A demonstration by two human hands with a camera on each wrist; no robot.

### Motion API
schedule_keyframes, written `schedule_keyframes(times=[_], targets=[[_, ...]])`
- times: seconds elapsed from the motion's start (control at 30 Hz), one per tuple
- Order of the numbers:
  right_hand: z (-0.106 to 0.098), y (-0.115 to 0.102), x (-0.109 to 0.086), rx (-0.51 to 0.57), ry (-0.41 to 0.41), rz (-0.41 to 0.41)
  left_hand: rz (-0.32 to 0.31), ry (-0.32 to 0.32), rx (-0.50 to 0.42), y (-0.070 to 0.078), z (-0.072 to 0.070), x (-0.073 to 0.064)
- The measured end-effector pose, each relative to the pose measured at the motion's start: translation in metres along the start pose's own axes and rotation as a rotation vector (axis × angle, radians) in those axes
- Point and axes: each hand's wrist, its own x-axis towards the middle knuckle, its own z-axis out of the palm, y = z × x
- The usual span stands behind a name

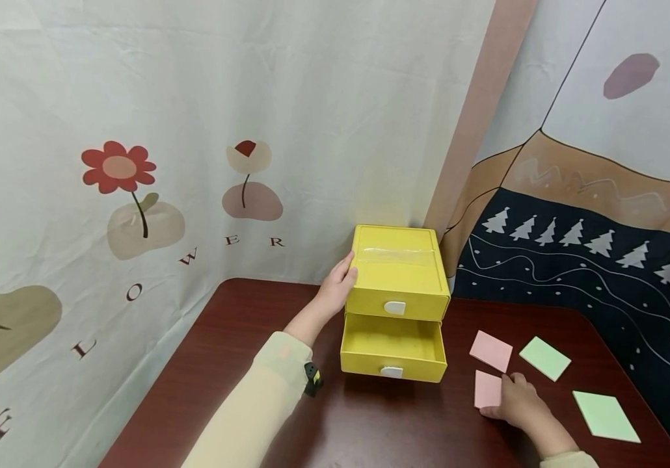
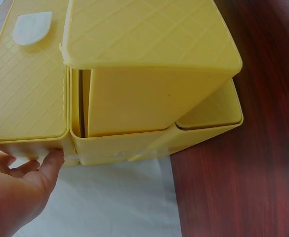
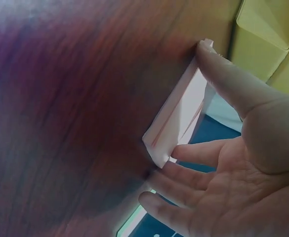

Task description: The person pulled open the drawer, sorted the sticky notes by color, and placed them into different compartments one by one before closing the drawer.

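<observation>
A small yellow drawer box (image 1: 399,273) stands at the back of the table, its lower drawer (image 1: 393,344) pulled out with nothing seen inside. My left hand (image 1: 337,286) rests against the box's upper left side; in the left wrist view its fingertips touch that side below the upper drawer front (image 2: 30,89). To the right of the box, my right hand (image 1: 519,403) pinches a pink sticky note pad (image 1: 487,390) between thumb and fingers. The right wrist view shows this pink pad (image 3: 179,108) tilted, its thickness visible. Another pink pad (image 1: 491,350) lies just behind it.
Two light green pads lie farther right: one green pad (image 1: 544,358) beside the rear pink one, another green pad (image 1: 606,416) nearer the right table edge. The dark red-brown table (image 1: 206,390) meets printed curtains (image 1: 311,97) behind and at the right.
</observation>
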Motion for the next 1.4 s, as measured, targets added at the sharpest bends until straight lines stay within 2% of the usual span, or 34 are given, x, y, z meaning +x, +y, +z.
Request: schedule_keyframes(times=[0.17,0.33,0.7,0.87,1.13,1.3,1.4], targets=[[-0.005,-0.001,0.0,-0.019,0.011,-0.004,0.023,0.003,0.008,0.0,0.0,-0.001],[-0.007,0.0,-0.001,-0.013,0.011,0.023,0.016,0.004,0.011,0.001,0.001,-0.001],[-0.012,0.0,-0.003,0.027,0.109,0.05,-0.002,0.003,0.003,0.003,-0.001,-0.002],[-0.016,0.001,-0.005,0.049,0.147,0.034,-0.011,0.004,-0.006,0.001,0.0,0.0],[-0.025,-0.003,-0.013,0.019,0.229,-0.065,0.002,0.004,-0.001,0.002,0.001,-0.001],[-0.029,-0.008,-0.018,0.034,0.239,-0.085,-0.003,-0.019,-0.031,0.02,-0.004,-0.011],[-0.029,-0.013,-0.022,0.04,0.279,-0.117,-0.011,-0.038,-0.049,0.032,-0.008,-0.018]])
